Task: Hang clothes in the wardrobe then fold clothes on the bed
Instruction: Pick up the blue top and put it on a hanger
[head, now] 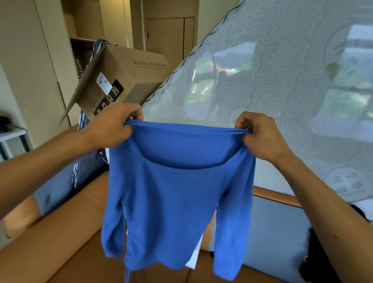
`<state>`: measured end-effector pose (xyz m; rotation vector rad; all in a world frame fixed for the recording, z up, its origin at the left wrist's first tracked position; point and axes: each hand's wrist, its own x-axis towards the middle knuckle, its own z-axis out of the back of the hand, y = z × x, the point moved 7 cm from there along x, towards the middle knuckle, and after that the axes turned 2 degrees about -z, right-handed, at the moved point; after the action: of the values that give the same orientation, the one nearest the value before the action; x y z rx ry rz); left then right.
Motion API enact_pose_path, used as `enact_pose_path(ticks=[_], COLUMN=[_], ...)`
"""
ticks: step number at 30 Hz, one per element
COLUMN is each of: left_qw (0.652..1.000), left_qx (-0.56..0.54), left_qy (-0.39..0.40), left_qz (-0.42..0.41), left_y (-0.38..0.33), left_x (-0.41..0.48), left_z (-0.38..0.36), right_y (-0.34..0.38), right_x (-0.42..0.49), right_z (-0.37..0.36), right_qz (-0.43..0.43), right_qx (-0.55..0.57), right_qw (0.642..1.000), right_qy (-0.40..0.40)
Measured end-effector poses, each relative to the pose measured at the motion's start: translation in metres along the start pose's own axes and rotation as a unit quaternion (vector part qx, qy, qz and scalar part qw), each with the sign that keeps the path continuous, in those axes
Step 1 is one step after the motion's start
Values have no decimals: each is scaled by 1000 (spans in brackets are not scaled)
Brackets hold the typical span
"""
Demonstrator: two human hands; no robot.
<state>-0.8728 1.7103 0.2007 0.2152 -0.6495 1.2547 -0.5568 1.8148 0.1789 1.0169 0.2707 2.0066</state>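
I see blue sweater [174, 197] hanging in air over the bed | left hand [115, 124], right hand [261, 136] each pinch a shoulder, held apart | likely to spread it flat for folding

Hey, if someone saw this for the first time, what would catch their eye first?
A blue sweater held up in the centre, its neckline stretched between the left hand and right hand. Behind it at right, a large shiny mattress; at left, a cardboard box.
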Motion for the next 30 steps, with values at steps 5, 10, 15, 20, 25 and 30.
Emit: enact_pose_path(ticks=[5,10,15,20,25,30], left_qw=[995,965,938,867,841,811], left_qx=[-13,-9,-177,-328,-376,-427], left_qy=[61,192,160,66,81,144], left_qz=[73,176,252,369,381,372], left_y=[25,58,70,71,58,47], left_x=[-22,-62,-102,-140,-187,-240], left_z=[-10,-43,-66,-91,-123,-162], right_y=[-10,-15,-26,-52,-80,-114], right_x=[-5,-11,-18,-44,-100,-176], right_z=[-15,-32,-64,-122,-200,-287], right_qz=[-19,-22,-45,-78,-125,-192], right_qx=[-35,1,15,24,58,115], right_qw=[999,998,994,961,907,859], right_qy=[33,52,99,263,397,460])
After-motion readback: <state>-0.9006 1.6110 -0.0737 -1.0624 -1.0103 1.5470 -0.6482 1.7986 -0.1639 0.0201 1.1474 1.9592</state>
